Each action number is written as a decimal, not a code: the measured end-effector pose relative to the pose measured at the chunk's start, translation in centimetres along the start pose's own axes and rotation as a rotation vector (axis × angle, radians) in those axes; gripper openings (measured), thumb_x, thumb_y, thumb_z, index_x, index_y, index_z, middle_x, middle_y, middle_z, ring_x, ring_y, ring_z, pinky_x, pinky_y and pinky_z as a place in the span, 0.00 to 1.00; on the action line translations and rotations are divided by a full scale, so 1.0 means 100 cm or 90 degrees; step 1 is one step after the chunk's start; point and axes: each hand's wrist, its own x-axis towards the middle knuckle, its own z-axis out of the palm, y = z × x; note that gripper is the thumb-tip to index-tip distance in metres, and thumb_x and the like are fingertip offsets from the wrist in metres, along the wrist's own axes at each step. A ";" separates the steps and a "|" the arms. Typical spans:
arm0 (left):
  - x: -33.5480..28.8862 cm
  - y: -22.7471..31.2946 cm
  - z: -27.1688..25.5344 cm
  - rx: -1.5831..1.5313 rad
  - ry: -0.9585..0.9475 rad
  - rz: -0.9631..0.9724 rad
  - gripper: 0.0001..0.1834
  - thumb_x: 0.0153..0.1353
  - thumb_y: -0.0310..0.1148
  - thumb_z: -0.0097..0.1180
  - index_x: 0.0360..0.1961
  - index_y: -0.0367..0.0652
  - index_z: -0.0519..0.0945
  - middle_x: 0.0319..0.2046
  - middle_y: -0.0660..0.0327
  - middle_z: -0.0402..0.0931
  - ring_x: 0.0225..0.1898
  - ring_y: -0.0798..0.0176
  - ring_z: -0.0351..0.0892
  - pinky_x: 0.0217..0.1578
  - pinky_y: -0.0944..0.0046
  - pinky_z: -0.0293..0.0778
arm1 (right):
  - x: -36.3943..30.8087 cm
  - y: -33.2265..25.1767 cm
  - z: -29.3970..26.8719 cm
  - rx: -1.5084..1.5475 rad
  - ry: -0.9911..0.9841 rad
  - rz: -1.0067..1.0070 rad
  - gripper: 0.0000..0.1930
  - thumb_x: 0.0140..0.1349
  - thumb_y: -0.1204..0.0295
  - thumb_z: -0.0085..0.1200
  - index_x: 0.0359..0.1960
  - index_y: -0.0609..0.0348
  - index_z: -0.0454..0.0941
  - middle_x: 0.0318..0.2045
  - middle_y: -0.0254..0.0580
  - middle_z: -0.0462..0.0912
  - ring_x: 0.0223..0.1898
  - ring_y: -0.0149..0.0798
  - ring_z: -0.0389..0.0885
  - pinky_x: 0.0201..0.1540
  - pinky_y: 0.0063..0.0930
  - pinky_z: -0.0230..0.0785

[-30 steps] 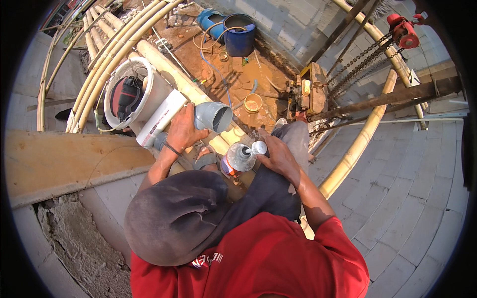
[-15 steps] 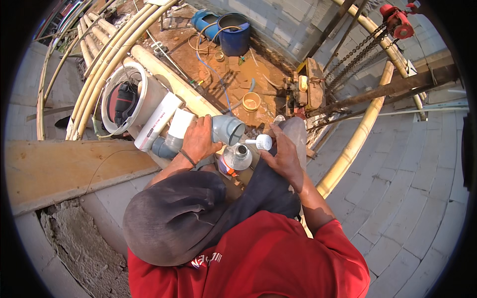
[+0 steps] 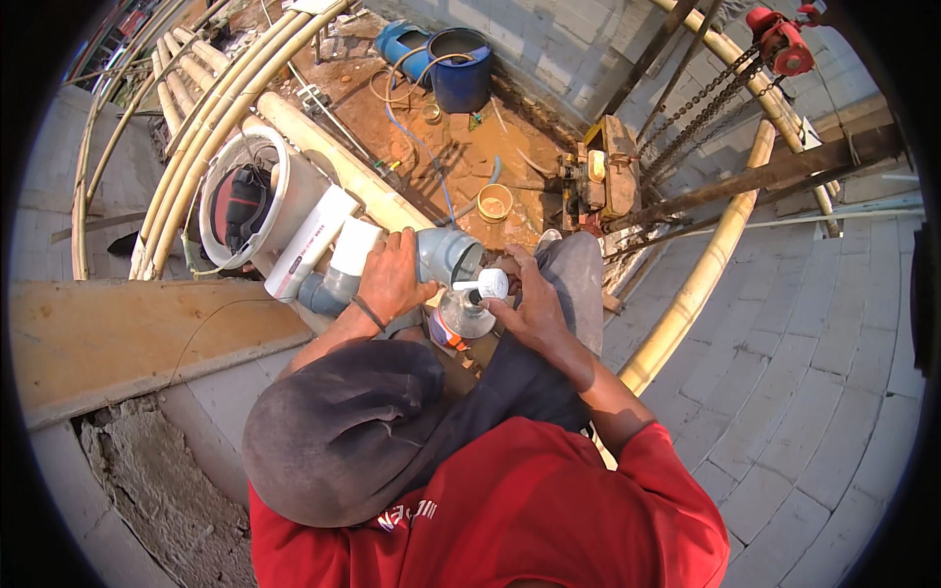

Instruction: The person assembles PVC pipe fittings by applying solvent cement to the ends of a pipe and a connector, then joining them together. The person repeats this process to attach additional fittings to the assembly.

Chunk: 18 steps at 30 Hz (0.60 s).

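The head camera's wide fisheye view looks steeply down and forward: the shirt [image 3: 588, 500] is close at the lower edge, the pipe [image 3: 439, 255] farther out mid-frame, the drum [image 3: 461, 88] well beyond.

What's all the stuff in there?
Bottle: 1, clear, centre
Cap: 1, white, by bottle
Fitting: 1, grey, centre
Bucket: 1, white, left
Unclear item: 1, red-black, in bucket
Pipes: at least 2, white, beside bucket
Drums: 2, blue, top
Tub: 1, yellow, upper centre
Machine: 1, brown, upper right
Hoist: 1, red, top right
Bamboo: many, yellow, both sides
Board: 1, tan, left
Blocks: many, grey, right
Shirt: 1, red, bottom
Trousers: 1, dark, centre
Left hand: 1, bare, on fitting
Right hand: 1, bare, on cap
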 end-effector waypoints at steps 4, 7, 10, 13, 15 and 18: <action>0.001 0.001 -0.005 -0.034 -0.048 -0.041 0.40 0.42 0.44 0.74 0.50 0.32 0.69 0.40 0.41 0.75 0.47 0.36 0.78 0.46 0.47 0.77 | 0.005 0.014 -0.006 -0.248 0.001 -0.121 0.41 0.48 0.75 0.70 0.66 0.65 0.63 0.46 0.56 0.80 0.45 0.55 0.78 0.47 0.43 0.74; 0.004 0.001 -0.015 -0.069 -0.138 -0.067 0.42 0.42 0.44 0.73 0.54 0.32 0.69 0.44 0.39 0.73 0.48 0.34 0.78 0.47 0.46 0.78 | 0.014 0.016 -0.008 -0.364 0.026 -0.220 0.41 0.47 0.76 0.70 0.65 0.66 0.64 0.46 0.55 0.79 0.44 0.55 0.77 0.46 0.43 0.74; 0.001 -0.001 -0.018 -0.086 -0.119 -0.056 0.43 0.41 0.44 0.73 0.56 0.32 0.69 0.47 0.37 0.70 0.47 0.33 0.79 0.48 0.45 0.78 | 0.019 0.012 -0.011 -0.359 0.027 -0.299 0.40 0.49 0.75 0.69 0.65 0.66 0.64 0.47 0.57 0.79 0.43 0.55 0.77 0.47 0.44 0.73; 0.003 -0.003 -0.020 -0.093 -0.115 -0.092 0.43 0.41 0.44 0.73 0.56 0.31 0.71 0.49 0.36 0.68 0.47 0.32 0.79 0.49 0.46 0.78 | 0.011 0.007 -0.008 -0.270 -0.051 -0.178 0.40 0.51 0.74 0.67 0.66 0.67 0.63 0.51 0.60 0.78 0.44 0.57 0.76 0.50 0.45 0.71; 0.006 -0.002 -0.021 -0.085 -0.125 -0.110 0.42 0.40 0.44 0.73 0.55 0.31 0.72 0.48 0.36 0.69 0.47 0.32 0.79 0.49 0.46 0.78 | 0.006 0.010 -0.002 -0.129 -0.037 -0.058 0.40 0.50 0.75 0.67 0.66 0.68 0.63 0.50 0.60 0.78 0.43 0.57 0.76 0.49 0.46 0.71; 0.007 -0.008 -0.018 -0.075 -0.129 -0.111 0.42 0.39 0.46 0.73 0.53 0.31 0.74 0.48 0.37 0.72 0.48 0.34 0.79 0.49 0.47 0.78 | 0.016 0.007 -0.006 -0.178 -0.020 -0.053 0.39 0.50 0.75 0.67 0.66 0.68 0.64 0.49 0.59 0.78 0.43 0.58 0.77 0.49 0.47 0.71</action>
